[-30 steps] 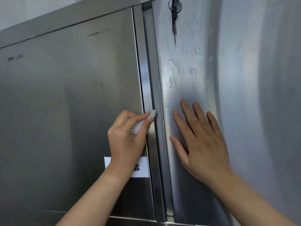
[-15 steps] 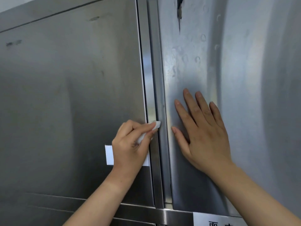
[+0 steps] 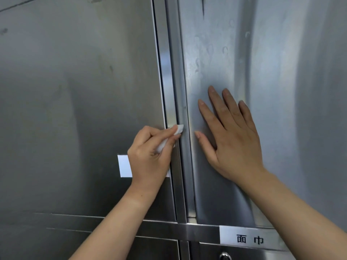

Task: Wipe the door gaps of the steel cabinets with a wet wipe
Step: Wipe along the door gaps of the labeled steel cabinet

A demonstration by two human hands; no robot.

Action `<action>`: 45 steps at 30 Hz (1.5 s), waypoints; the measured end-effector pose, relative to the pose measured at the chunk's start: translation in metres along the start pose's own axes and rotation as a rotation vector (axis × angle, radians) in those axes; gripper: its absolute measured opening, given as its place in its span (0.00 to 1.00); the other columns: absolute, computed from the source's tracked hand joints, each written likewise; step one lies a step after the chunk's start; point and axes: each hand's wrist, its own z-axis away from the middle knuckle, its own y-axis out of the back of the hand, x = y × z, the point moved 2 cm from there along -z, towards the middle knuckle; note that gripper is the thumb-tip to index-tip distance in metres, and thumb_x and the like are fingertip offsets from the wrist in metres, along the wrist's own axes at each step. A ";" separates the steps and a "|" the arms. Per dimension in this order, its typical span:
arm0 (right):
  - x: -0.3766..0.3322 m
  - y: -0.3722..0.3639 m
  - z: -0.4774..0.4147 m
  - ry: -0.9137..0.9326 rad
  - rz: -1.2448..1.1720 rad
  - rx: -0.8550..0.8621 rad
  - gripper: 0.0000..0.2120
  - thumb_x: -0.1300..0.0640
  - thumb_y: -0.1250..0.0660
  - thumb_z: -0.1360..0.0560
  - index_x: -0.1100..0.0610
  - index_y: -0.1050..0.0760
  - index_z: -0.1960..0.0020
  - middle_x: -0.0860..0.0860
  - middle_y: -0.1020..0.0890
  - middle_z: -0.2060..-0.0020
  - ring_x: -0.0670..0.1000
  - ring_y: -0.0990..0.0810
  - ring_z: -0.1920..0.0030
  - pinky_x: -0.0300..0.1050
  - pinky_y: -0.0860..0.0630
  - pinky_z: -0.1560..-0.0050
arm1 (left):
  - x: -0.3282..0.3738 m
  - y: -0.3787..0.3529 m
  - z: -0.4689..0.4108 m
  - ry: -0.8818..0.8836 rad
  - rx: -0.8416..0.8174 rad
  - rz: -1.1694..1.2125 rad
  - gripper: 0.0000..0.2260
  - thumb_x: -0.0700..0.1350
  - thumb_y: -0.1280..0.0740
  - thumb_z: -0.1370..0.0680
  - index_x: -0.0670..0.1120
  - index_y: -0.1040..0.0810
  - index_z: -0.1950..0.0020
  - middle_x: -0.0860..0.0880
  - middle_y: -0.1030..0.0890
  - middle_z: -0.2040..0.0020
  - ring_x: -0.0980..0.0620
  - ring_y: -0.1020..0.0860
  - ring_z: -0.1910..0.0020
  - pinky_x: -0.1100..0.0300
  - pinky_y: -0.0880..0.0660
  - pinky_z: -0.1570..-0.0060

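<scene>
Head view: 2 upper steel doors, L door (image 3: pixel 75 109) & R door (image 3: pixel 281 91), w/ 1 vertical door gap (image 3: pixel 174 72) between them. 2 hands, 1 wipe. The left hand (image 3: pixel 150 158) grips the wet wipe (image 3: pixel 179 129), fingers curled round it, wipe tip pressed into the door gap. The right hand (image 3: pixel 232 143) lies flat on the R door just beside the gap, fingers straight & spread, holding nothing.

2 labels: white label (image 3: pixel 124 166) on the L door, partly hidden behind the left hand; printed label (image 3: pixel 249 239) on the crossbar (image 3: pixel 197 233) below the R door. 1 lock (image 3: pixel 225 256) at the bottom edge, under that label. Smudges (image 3: pixel 208 49) on the R door above the right hand.
</scene>
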 end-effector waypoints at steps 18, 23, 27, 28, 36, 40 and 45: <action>0.001 -0.002 0.000 0.006 -0.009 0.026 0.26 0.49 0.41 0.22 0.57 0.37 0.26 0.56 0.38 0.26 0.57 0.42 0.26 0.54 0.47 0.27 | 0.001 0.001 0.029 0.076 0.022 -0.030 0.12 0.41 0.27 0.27 0.45 0.20 0.44 0.47 0.22 0.62 0.57 0.26 0.63 0.67 0.27 0.61; 0.002 -0.001 0.000 0.009 -0.007 0.019 0.26 0.49 0.42 0.22 0.57 0.37 0.27 0.56 0.38 0.26 0.57 0.42 0.26 0.54 0.48 0.28 | 0.005 0.007 0.038 0.103 -0.008 -0.050 0.11 0.42 0.28 0.26 0.46 0.20 0.44 0.48 0.21 0.62 0.59 0.25 0.62 0.65 0.26 0.61; 0.001 -0.002 0.001 0.006 -0.006 0.022 0.25 0.49 0.42 0.22 0.56 0.37 0.27 0.56 0.38 0.26 0.57 0.42 0.26 0.53 0.48 0.28 | 0.009 0.010 0.040 0.152 -0.013 -0.062 0.10 0.42 0.29 0.25 0.48 0.20 0.44 0.50 0.20 0.59 0.60 0.23 0.59 0.66 0.25 0.57; 0.002 -0.002 0.000 0.005 -0.007 0.025 0.25 0.48 0.42 0.22 0.56 0.37 0.27 0.56 0.38 0.26 0.57 0.42 0.26 0.53 0.48 0.28 | 0.010 0.009 0.041 0.178 -0.001 -0.060 0.10 0.42 0.28 0.25 0.47 0.19 0.45 0.50 0.20 0.58 0.60 0.23 0.58 0.66 0.25 0.56; 0.001 -0.002 -0.003 0.015 -0.013 0.011 0.25 0.50 0.40 0.22 0.58 0.35 0.28 0.57 0.38 0.26 0.59 0.41 0.26 0.56 0.46 0.29 | 0.023 -0.002 0.063 0.372 0.165 -0.100 0.08 0.41 0.26 0.27 0.49 0.18 0.49 0.50 0.20 0.54 0.52 0.23 0.53 0.63 0.26 0.49; -0.001 0.000 0.023 0.020 -0.054 -0.026 0.25 0.50 0.40 0.23 0.58 0.35 0.28 0.56 0.38 0.26 0.59 0.43 0.26 0.54 0.48 0.29 | 0.031 0.003 0.085 0.453 0.148 -0.072 0.07 0.45 0.28 0.27 0.52 0.18 0.50 0.54 0.20 0.54 0.50 0.21 0.52 0.66 0.28 0.47; -0.008 -0.002 0.082 0.040 0.036 -0.110 0.25 0.50 0.43 0.21 0.56 0.38 0.26 0.54 0.40 0.25 0.56 0.43 0.26 0.52 0.47 0.28 | 0.025 0.002 0.056 0.412 0.115 -0.080 0.08 0.40 0.26 0.28 0.50 0.17 0.51 0.51 0.20 0.57 0.58 0.22 0.55 0.69 0.28 0.51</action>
